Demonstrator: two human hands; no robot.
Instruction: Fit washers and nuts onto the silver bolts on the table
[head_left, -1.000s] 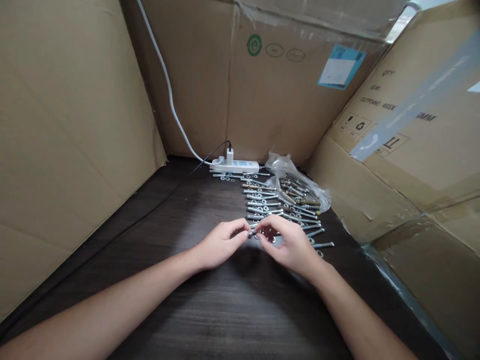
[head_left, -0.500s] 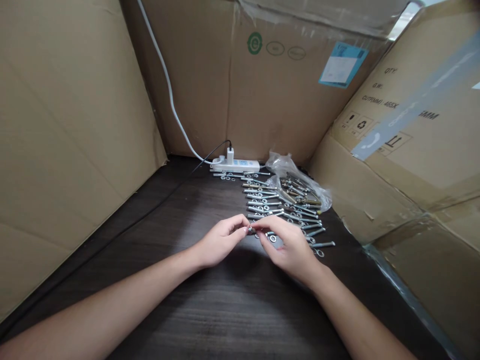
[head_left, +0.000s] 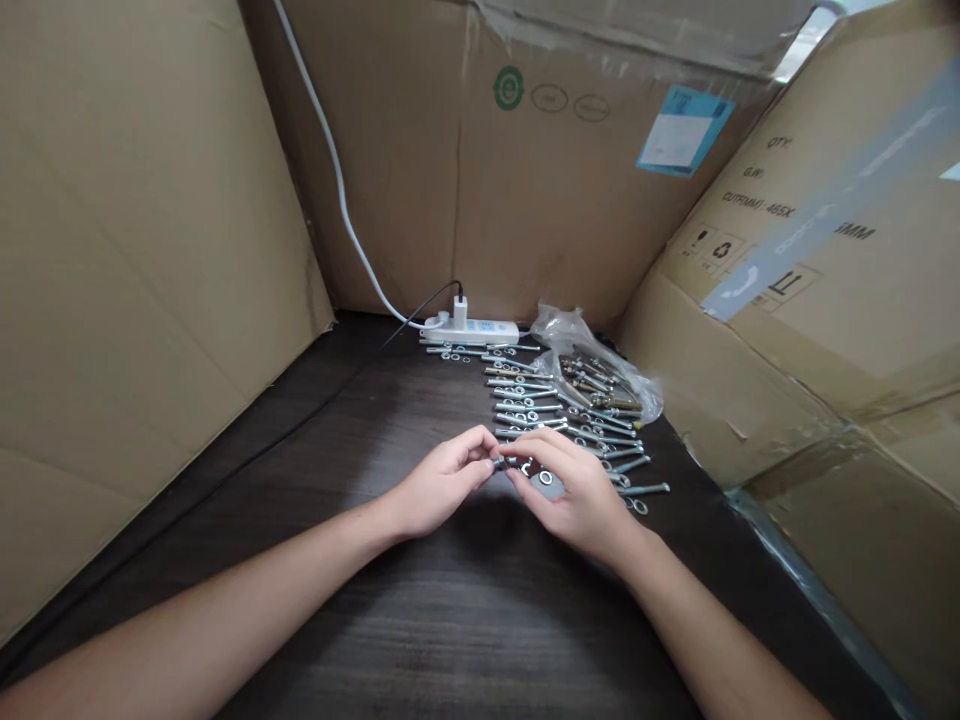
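My left hand (head_left: pixel 448 483) pinches a short grey metal piece, seemingly a bolt (head_left: pixel 498 463), between thumb and forefinger. Against its other end close the thumb and forefinger of my right hand (head_left: pixel 576 487). Most of the bolt is covered by the fingers, so its full length is hidden. Just beyond the fingertips lie a flat washer (head_left: pixel 546 478) and other small rings partly behind my right hand. Rows of long silvery bolts (head_left: pixel 529 407) with washers and nuts beside them stretch away behind both hands.
A clear plastic bag (head_left: pixel 646 392) with more bolts (head_left: pixel 600 378) lies at the back right. Behind the rows sits a white power strip (head_left: pixel 491 331) with a white cable (head_left: pixel 339 180). A black cable (head_left: pixel 300 413) crosses the dark table; cardboard walls (head_left: pixel 375 150) enclose it.
The fingers of my right hand have shifted slightly at the held bolt, and more grey metal shows between the fingertips. My left hand stays nearly in place.
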